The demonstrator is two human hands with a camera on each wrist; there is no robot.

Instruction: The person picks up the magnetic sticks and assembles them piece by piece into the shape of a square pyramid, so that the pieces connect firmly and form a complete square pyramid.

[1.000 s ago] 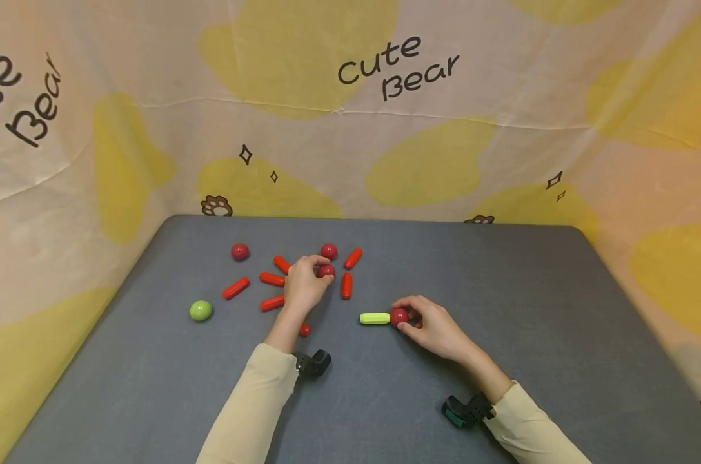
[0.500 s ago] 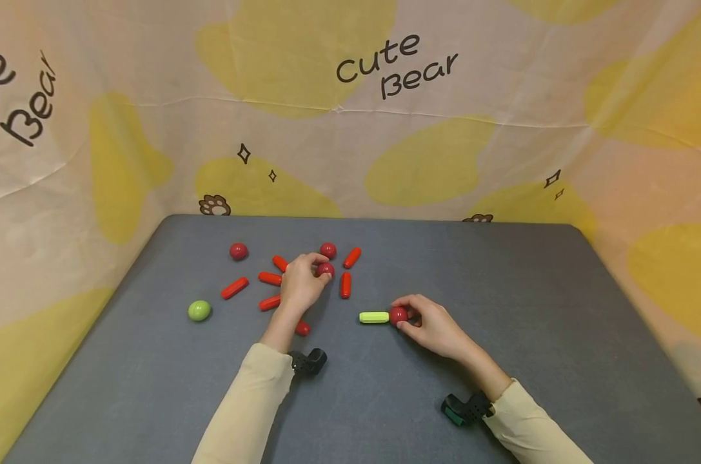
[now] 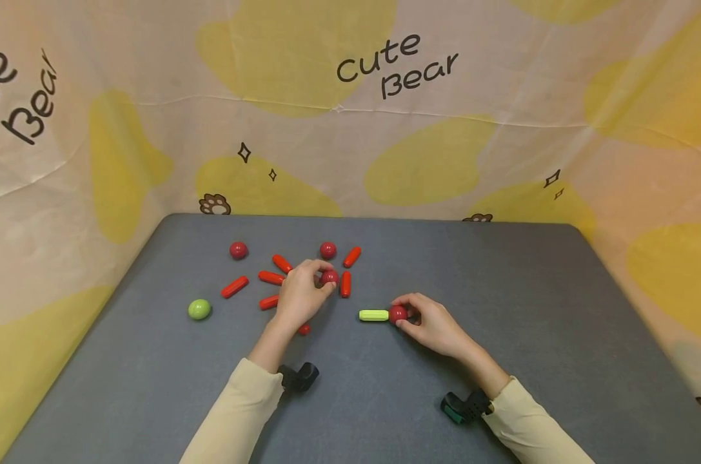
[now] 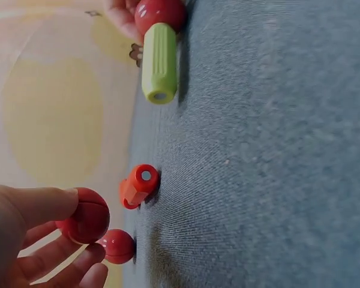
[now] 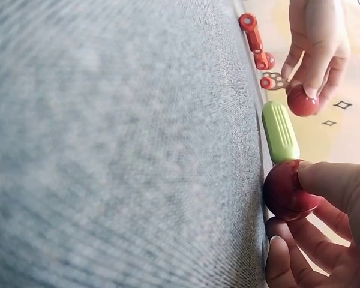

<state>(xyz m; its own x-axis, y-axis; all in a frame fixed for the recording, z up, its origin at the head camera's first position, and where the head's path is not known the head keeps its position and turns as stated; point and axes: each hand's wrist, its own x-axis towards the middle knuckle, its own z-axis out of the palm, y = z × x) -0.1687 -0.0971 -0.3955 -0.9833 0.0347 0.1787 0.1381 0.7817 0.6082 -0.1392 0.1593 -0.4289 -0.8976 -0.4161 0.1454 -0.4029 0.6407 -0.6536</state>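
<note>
My left hand (image 3: 304,291) pinches a red ball (image 4: 89,217) between thumb and fingers. In the right wrist view this ball is off the table surface. To the right, my right hand (image 3: 434,322) pinches another red ball (image 5: 290,191) low at the table. A light green ridged rod (image 3: 374,315) joins that ball end to end and points left, its free end showing a small grey disc in the left wrist view. Just beyond the left hand are a red rod (image 3: 346,284) and a loose red ball (image 3: 327,250).
Several red rods lie about the left hand, among them one rod (image 3: 235,287) farther left and one (image 3: 353,256) at the back. A red ball (image 3: 238,250) and a green ball (image 3: 199,309) sit on the left of the grey table (image 3: 530,290). A printed cloth (image 3: 304,129) stands behind.
My left hand has drawn slightly back toward me with its red ball, away from the loose ball behind. The right hand with its ball and green rod stays in place.
</note>
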